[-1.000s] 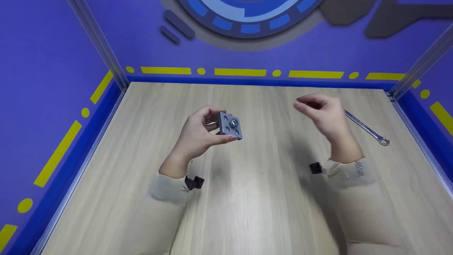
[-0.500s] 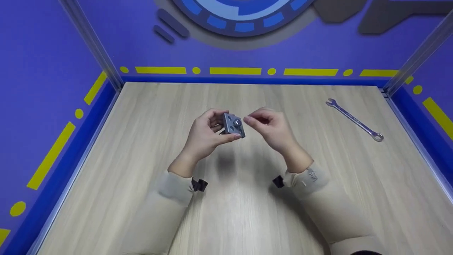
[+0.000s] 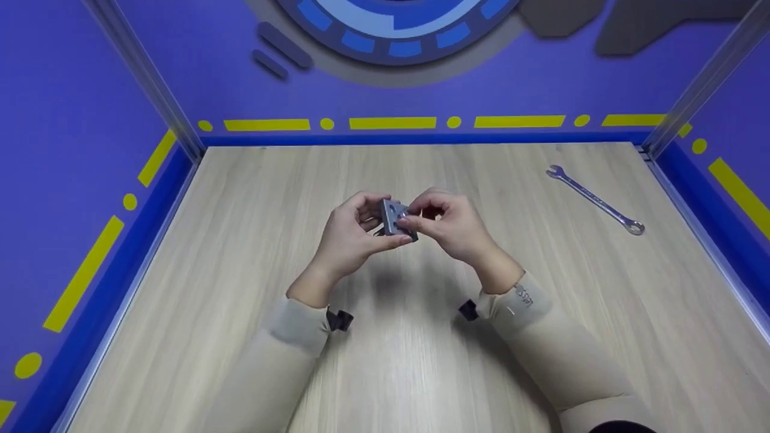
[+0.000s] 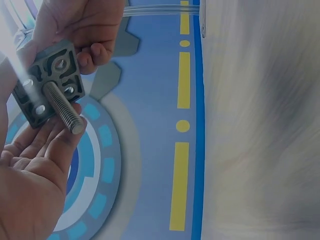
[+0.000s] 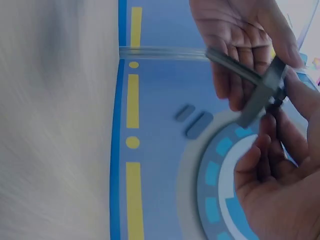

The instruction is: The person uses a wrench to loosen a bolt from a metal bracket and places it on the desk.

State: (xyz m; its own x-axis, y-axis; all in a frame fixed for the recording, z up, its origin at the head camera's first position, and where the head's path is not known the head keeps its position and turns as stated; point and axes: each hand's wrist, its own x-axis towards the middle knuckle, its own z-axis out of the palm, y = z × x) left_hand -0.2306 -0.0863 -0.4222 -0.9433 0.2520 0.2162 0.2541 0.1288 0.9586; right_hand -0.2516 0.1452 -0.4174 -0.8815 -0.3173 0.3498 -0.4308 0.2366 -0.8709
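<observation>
above the worktop (image 3: pixel 415 361), between its side edges, left hand (image 3: pixel 355 231) grips square plate (image 4: pixel 56 75); right hand (image 3: pixel 456 227) pinches bolt (image 4: pixel 63 107) by its head, probably to turn it; next, keep the plate steady.

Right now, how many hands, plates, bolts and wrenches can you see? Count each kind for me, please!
Hands: 2, a left hand and a right hand
Plates: 1, the grey plate with holes
Bolts: 1, the threaded bolt sticking out of it
Wrenches: 1, the shiny wrench on the table
Total: 5
</observation>
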